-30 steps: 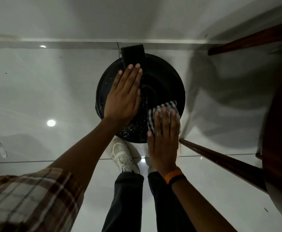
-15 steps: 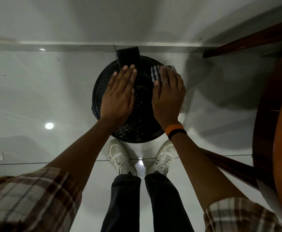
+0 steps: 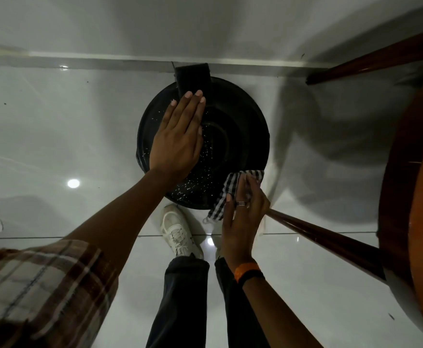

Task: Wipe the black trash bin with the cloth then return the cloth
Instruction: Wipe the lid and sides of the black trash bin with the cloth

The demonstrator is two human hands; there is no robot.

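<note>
seen from a head camera looking straight down, a round black trash bin stands on a glossy pale tiled floor, close against the base of a white wall, its lid speckled with small white flecks. the person's left hand lies flat on the left half of the lid, palm down and fingers stretched toward the wall, gripping nothing. the right hand presses a black-and-white checked cloth against the bin's near right edge, fingers curled over the fabric, one corner hanging loose below the rim. a ring sits on one finger, and an orange and black band circles the wrist. a white shoe and dark trouser legs show below the bin. dark wooden furniture legs angle in from the right, beside a rounded wooden edge. a plaid sleeve fills the lower left corner.
</note>
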